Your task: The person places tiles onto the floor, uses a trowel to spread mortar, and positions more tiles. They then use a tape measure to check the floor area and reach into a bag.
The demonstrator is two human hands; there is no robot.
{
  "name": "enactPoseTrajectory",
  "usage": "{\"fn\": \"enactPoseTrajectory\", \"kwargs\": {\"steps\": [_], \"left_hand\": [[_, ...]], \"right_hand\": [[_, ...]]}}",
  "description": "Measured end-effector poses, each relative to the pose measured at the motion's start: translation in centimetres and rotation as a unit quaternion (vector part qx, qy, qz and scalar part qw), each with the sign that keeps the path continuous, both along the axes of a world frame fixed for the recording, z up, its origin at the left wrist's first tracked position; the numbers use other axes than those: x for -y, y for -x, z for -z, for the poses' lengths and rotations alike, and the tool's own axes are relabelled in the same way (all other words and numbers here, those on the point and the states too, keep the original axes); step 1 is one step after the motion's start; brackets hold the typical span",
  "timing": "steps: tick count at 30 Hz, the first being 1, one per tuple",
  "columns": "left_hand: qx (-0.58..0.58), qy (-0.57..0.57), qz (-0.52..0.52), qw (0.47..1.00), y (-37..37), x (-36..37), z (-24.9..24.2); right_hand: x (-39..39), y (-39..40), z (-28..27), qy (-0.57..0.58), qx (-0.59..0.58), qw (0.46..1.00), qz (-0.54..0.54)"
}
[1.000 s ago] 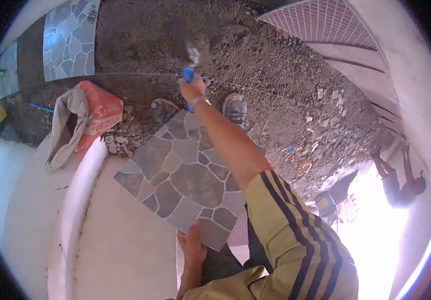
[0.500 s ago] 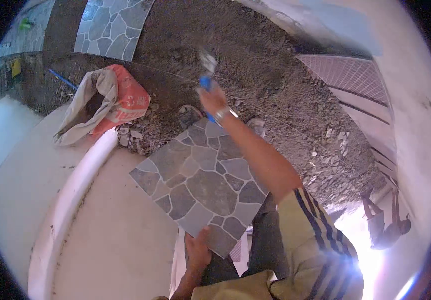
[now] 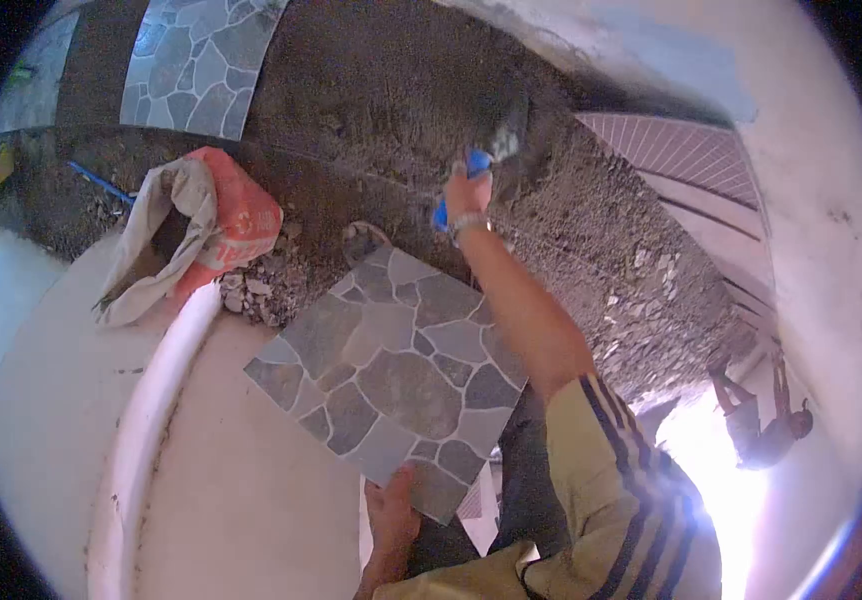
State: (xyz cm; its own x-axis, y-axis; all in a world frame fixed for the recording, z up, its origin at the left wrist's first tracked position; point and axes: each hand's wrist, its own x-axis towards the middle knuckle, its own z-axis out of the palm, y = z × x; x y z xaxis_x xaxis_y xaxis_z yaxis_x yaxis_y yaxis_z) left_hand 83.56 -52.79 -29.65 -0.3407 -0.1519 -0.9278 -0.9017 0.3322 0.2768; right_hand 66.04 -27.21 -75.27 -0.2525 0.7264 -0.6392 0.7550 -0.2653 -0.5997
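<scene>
My right hand (image 3: 468, 192) is wrapped round the blue handle of a trowel (image 3: 477, 162). Its metal blade, smeared by motion, is low over the dark loose soil bed (image 3: 381, 110). In front of me a square tile (image 3: 411, 390) with a grey stone pattern and pale joints is held tilted. My left hand (image 3: 391, 515) grips the tile's near edge, thumb on top and fingers hidden beneath. The tile's far corner is close to the soil, beneath my right forearm.
A red and beige sack (image 3: 246, 215) lies at the left on rubble beside a white curved kerb (image 3: 156, 420). Another stone-pattern tile (image 3: 196, 70) lies at the upper left. Broken chips (image 3: 641, 300) cover the soil at right. A person (image 3: 766, 425) is at the far right.
My right hand with the trowel has moved to the right over the soil. The tile stays in my left hand, and the view has shifted slightly.
</scene>
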Motion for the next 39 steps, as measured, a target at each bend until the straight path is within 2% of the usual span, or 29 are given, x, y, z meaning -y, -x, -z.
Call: {"fn": "enactPoseTrajectory", "kwargs": {"steps": [1,3,4,5,8,11,13,14,15,16,18,20,22,24,25,27,28,30,31,33,34,36,37,38,39], "left_hand": [[-0.010,-0.002,-0.003,1.000,0.0,0.1,0.5],[0.086,0.006,-0.275,0.958,1.4,-1.0,0.2],[0.085,0.008,-0.275,0.958,1.8,-1.3,0.0],[0.083,0.010,-0.275,0.958,2.3,-1.7,0.0],[0.085,0.022,-0.266,0.960,3.4,-2.6,-0.2],[0.095,0.047,-0.255,0.961,3.2,-2.8,-0.3],[0.088,0.044,-0.254,0.962,3.4,-3.3,-0.5],[0.078,0.031,-0.253,0.964,4.0,-3.8,-0.6],[0.067,0.017,-0.252,0.965,4.3,-4.0,-0.6],[0.073,0.016,-0.253,0.964,4.1,-3.8,-0.8],[0.083,0.013,-0.264,0.961,2.9,-2.6,-0.6],[0.020,0.006,-0.134,0.991,1.1,-1.2,-0.6],[-0.014,-0.009,-0.070,0.997,0.3,-0.5,-0.2],[-0.011,-0.028,-0.078,0.996,0.3,-0.6,-0.3],[-0.008,-0.029,-0.088,0.996,0.7,-1.0,-0.4],[0.008,-0.011,-0.140,0.990,3.2,-2.6,-1.3],[0.018,-0.006,-0.169,0.985,3.5,-2.7,-1.3],[0.044,-0.014,-0.235,0.971,2.7,-2.4,-0.6],[0.071,-0.011,-0.226,0.971,3.6,-2.6,-1.0],[0.129,-0.012,-0.206,0.970,6.1,-3.1,-2.1],[0.105,-0.016,-0.256,0.961,4.8,-2.9,-1.7],[0.052,-0.026,-0.349,0.935,2.3,-2.5,-0.5],[0.078,-0.012,-0.315,0.946,2.6,-2.3,-0.6],[0.104,0.001,-0.279,0.955,4.2,-2.2,-1.1],[0.129,0.014,-0.243,0.961,5.1,-2.0,-1.4]], "right_hand": [[0.1,-0.5,1.2,-0.004,-0.049,0.999,-0.009],[-0.2,0.6,-0.8,-0.030,-0.095,0.993,-0.060],[-0.5,3.8,-4.6,-0.049,-0.096,0.989,-0.102],[-1.2,5.8,-4.4,0.005,-0.061,0.994,-0.088],[-4.1,9.7,-3.3,0.122,-0.014,0.992,0.034],[-5.3,5.2,-1.9,0.003,0.050,0.998,0.024],[-5.7,-0.6,1.9,0.026,0.047,0.998,0.046],[-6.2,-1.8,1.6,-0.013,0.057,0.998,0.034],[-6.7,-2.9,1.0,-0.052,0.070,0.996,0.022],[-6.6,-4.4,-1.1,-0.143,0.099,0.985,-0.010],[-7.5,-6.9,-3.1,-0.047,0.045,0.997,0.040],[-8.3,-9.1,-4.1,-0.108,0.112,0.988,-0.005],[-8.6,-10.7,-4.7,-0.122,0.128,0.984,-0.017],[-7.5,-9.8,-10.4,-0.108,0.071,0.991,-0.039],[-8.0,-9.4,-10.9,-0.131,0.084,0.970,-0.184],[-8.8,-8.0,-12.1,-0.177,0.105,0.866,-0.457],[-9.1,-6.1,-12.8,-0.134,0.117,0.853,-0.491],[-10.6,-3.3,-10.0,-0.119,0.108,0.834,-0.528],[-11.1,-1.6,-8.8,-0.113,0.103,0.825,-0.544],[-10.1,1.4,-8.0,-0.133,0.080,0.837,-0.525],[-9.3,2.1,-8.1,-0.143,0.071,0.843,-0.514],[-7.2,1.7,-7.1,-0.178,0.087,0.765,-0.613],[-5.9,1.3,-6.4,-0.192,0.093,0.724,-0.656],[-3.8,2.1,-8.5,-0.192,0.183,0.712,-0.650],[-3.4,2.0,-7.9,-0.191,0.148,0.758,-0.606]]}}
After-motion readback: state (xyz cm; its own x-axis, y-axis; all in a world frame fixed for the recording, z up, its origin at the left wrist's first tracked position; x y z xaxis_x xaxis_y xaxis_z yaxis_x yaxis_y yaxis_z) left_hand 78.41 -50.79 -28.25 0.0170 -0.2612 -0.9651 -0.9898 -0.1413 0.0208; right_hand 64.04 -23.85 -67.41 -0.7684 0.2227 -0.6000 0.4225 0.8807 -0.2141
